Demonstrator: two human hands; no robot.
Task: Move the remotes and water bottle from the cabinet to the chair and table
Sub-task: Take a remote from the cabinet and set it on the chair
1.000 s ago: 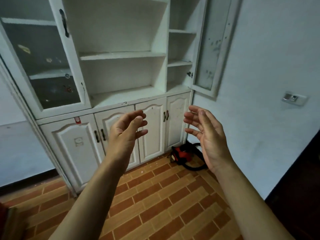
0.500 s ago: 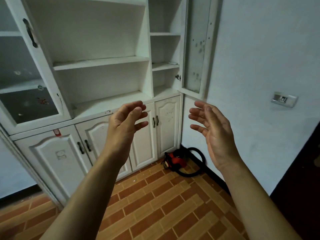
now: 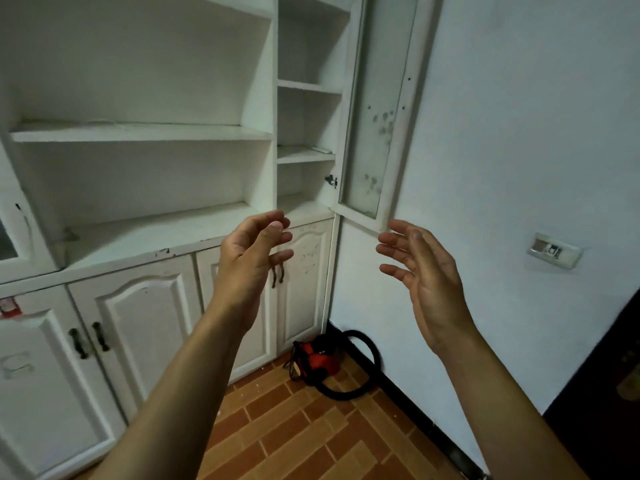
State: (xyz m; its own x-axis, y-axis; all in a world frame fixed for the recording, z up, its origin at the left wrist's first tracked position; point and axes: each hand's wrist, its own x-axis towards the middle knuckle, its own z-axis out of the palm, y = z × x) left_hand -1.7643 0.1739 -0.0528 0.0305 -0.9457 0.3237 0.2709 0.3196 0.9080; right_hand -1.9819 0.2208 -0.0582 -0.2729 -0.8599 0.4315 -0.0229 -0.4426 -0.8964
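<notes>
While my left hand (image 3: 249,261) and right hand (image 3: 422,271) hang raised before me, fingers loosely spread and holding nothing, the white cabinet (image 3: 273,98) stands beyond. One slim white thing, perhaps a remote (image 3: 321,149), lies on its narrow right-hand shelf. I see no water bottle, chair or table; I judge most is moved and that piece remains.

The left hand (image 3: 249,258) and right hand (image 3: 426,271) are hovering empty (fingers relaxed), the cabinet (image 3: 138,133) standing at 11 o'clock, a red machine (image 3: 317,358) lying at 6 o'clock.
</notes>
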